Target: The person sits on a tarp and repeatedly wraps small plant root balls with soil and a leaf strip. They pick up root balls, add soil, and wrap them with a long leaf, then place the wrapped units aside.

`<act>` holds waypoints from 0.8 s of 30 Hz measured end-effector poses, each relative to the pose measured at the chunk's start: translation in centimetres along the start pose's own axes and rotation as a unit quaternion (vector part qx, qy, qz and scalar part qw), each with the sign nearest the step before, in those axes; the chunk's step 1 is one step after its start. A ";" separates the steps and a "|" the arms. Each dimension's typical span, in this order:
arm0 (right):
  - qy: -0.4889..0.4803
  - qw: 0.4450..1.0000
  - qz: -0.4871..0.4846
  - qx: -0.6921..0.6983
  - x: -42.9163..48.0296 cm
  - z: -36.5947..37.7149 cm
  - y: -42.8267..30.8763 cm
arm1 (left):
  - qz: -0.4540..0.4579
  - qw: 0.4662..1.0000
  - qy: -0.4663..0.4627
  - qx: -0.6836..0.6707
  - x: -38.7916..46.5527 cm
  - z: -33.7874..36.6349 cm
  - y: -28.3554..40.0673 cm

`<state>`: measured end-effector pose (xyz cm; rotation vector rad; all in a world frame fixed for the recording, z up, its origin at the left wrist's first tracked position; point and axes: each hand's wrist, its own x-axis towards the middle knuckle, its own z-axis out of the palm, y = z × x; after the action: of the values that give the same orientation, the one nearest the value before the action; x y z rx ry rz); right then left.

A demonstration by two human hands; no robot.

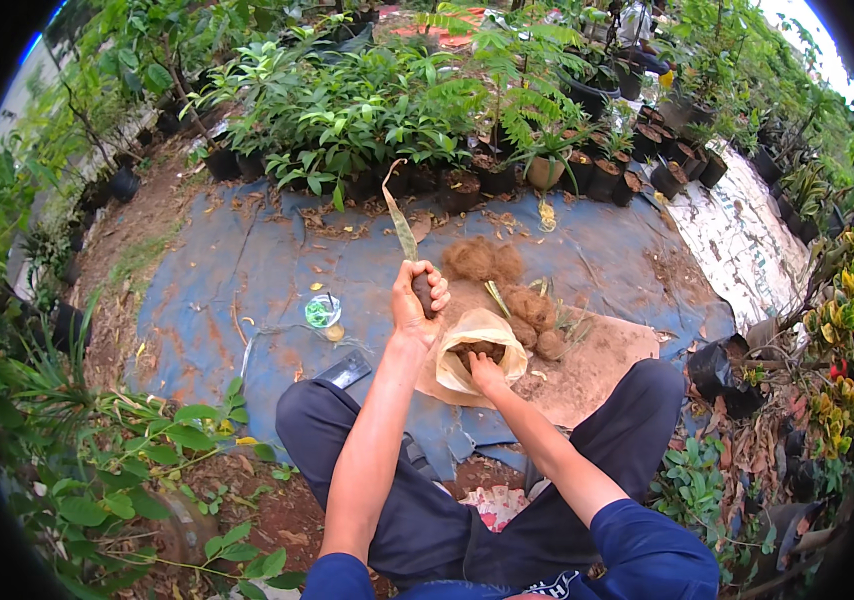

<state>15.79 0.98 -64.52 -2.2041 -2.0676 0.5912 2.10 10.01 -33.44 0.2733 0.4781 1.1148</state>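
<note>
My left hand [415, 300] grips a dark clump of soil [424, 292] around the base of a long leaf [399, 223], which stands up from the fist and curls to a dry brown tip. My right hand [485, 370] reaches into a pale sack [468, 326] with a rolled-down rim. Dark soil [470, 354] shows inside the sack, and the fingertips are hidden in it. Just beyond the sack lie several balls of brown fibre [530, 306] and a cut striped leaf [497, 298].
A brown mat [614, 345] lies on a blue tarp [202, 300]. Left of me are a phone [344, 369] and a clear cup [322, 310] with green material. Potted plants [459, 190] line the far edge. A white sheet [742, 217] lies far right, and another person [637, 30] is in the background.
</note>
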 end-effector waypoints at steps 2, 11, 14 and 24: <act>0.008 1.000 0.013 -0.027 0.2 0.2 -0.1 | 0.001 1.000 -0.010 0.001 -0.1 0.1 0.0; -0.033 0.999 -0.008 -0.011 0.9 0.8 1.0 | 0.014 0.998 -0.061 -0.025 0.4 -0.3 -0.2; -0.035 0.998 -0.039 -0.027 -0.1 0.6 0.7 | 0.019 0.997 -0.070 -0.015 0.7 -0.1 -0.6; -0.093 0.966 0.075 0.227 2.8 -4.0 0.2 | -0.016 1.000 -0.016 0.013 0.6 0.3 -1.2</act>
<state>17.31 4.54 -61.50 -2.1002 -1.6233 1.1915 3.39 10.05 -33.83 0.3056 0.4671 1.0712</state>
